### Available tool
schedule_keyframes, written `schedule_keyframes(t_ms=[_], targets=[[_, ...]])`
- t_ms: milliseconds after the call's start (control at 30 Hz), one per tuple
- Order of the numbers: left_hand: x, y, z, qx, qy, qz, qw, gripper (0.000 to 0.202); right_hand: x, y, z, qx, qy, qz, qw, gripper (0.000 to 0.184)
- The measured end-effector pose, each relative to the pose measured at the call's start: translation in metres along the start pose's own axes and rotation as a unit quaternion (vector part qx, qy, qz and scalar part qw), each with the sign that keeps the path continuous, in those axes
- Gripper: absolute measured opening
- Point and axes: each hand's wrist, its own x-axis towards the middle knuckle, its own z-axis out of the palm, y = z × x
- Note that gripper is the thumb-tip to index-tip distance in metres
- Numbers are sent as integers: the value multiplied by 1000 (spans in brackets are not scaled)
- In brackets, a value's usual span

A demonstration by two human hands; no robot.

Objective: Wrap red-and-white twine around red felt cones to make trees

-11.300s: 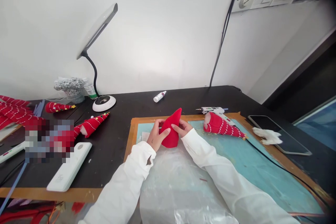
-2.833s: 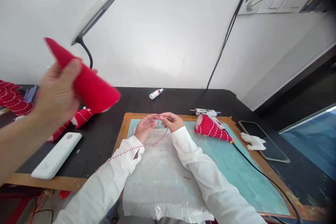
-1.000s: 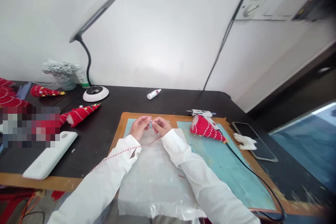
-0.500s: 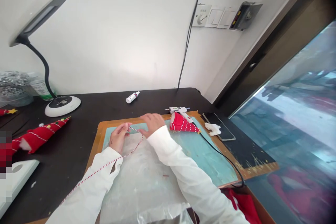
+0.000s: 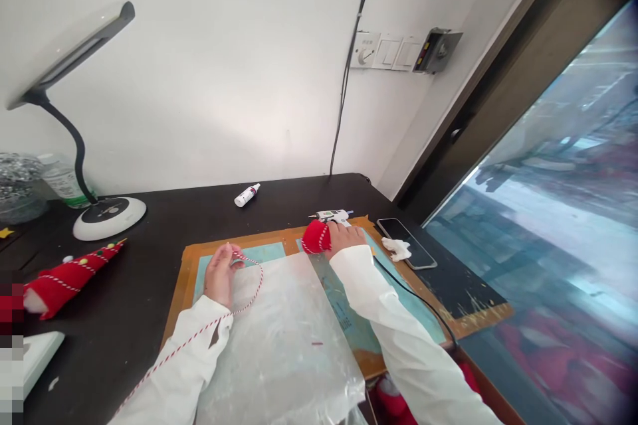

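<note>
My left hand (image 5: 220, 273) pinches the end of a red-and-white twisted cord (image 5: 260, 282), which loops out to the right and trails back over my left sleeve. Over at the right, my right hand (image 5: 345, 239) is closed round a red felt cone (image 5: 316, 238) wound with the same kind of cord; its narrow end is mostly covered by the hand. Just behind that hand lies a white glue gun (image 5: 333, 215). A translucent plastic sheet (image 5: 279, 339) spreads over the light-blue mat between my arms.
At the left are a desk lamp (image 5: 109, 218), a decorated red cone (image 5: 74, 279) and a white board (image 5: 42, 362). A small white bottle (image 5: 247, 195) lies near the wall. A phone (image 5: 406, 242) with crumpled tissue (image 5: 396, 249) and a black cable (image 5: 419, 292) are at the right.
My right hand has left the cord, moved right and taken hold of the red cone, now turned slightly. My left hand still holds the cord end. The view has shifted a little.
</note>
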Motion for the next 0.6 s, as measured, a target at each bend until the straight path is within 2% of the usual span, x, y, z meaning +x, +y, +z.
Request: schedule_keyframes(t_ms=[100, 200, 367, 433, 500, 567, 600], targets=[[-2, 5, 0, -33, 27, 81, 996, 40, -1, -33, -11, 36, 14, -21, 999, 55], [-6, 8, 1, -12, 66, 165, 984, 32, 4, -74, -10, 106, 23, -58, 992, 59], [-11, 6, 1, 36, 36, 186, 981, 33, 23, -138, 11, 213, -28, -133, 968, 71], [-12, 5, 1, 43, 20, 184, 982, 33, 27, -151, 18, 231, -58, -157, 959, 80], [-11, 5, 2, 42, 15, 178, 983, 33, 26, -154, 23, 236, -82, -173, 953, 91], [-10, 5, 3, 35, 20, 166, 985, 33, 20, -149, 29, 251, -58, -173, 951, 92], [-10, 5, 3, 30, 23, 162, 986, 33, 17, -144, 32, 267, -25, -169, 948, 86]])
